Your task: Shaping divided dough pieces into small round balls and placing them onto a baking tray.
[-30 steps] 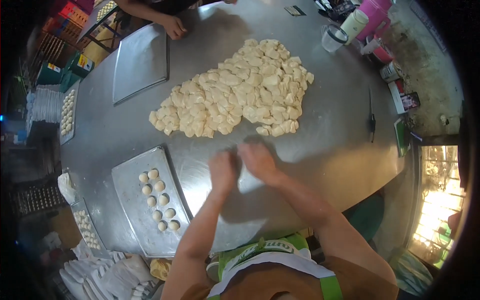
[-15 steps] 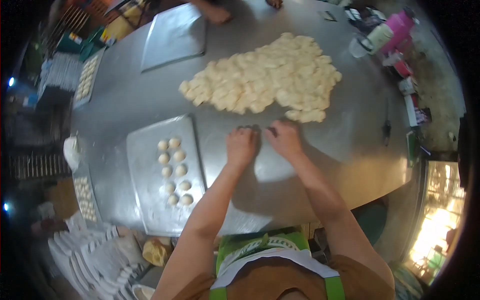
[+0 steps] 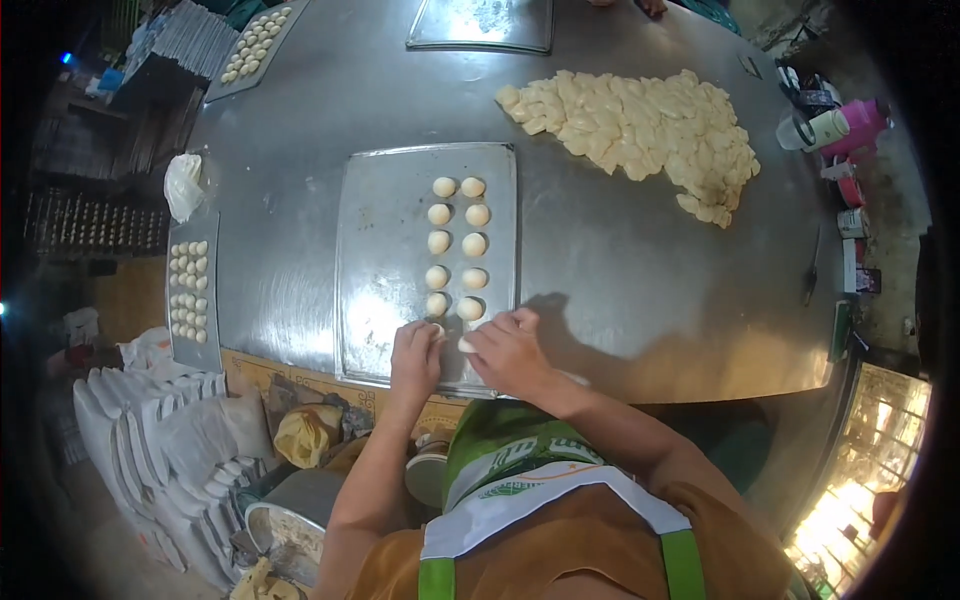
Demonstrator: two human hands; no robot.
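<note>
A metal baking tray (image 3: 375, 200) lies on the steel table, with round dough balls (image 3: 474, 244) in two columns along its right half. Both my hands are over its near end. My left hand (image 3: 413, 362) closes its fingers on a dough ball (image 3: 437, 332), which shows pale at the fingertips just below the left column. My right hand (image 3: 508, 350) pinches another dough ball (image 3: 466, 345) below the right column, mostly covered by the fingers. At the far right, a wide heap of cut dough pieces (image 3: 650, 125) is spread on the table.
Another tray (image 3: 480, 45) lies at the far edge. Filled trays of dough balls stand at the left, one (image 3: 172, 340) near a white plastic bag (image 3: 183, 187). A knife-like tool (image 3: 812, 270) and a pink jug (image 3: 860, 125) are at the right. Stacked sacks (image 3: 150, 450) stand below left.
My hands have moved from the bare table near the dough heap, left and nearer, to the tray's near end, with dough balls now showing at the fingertips. The view has shifted too.
</note>
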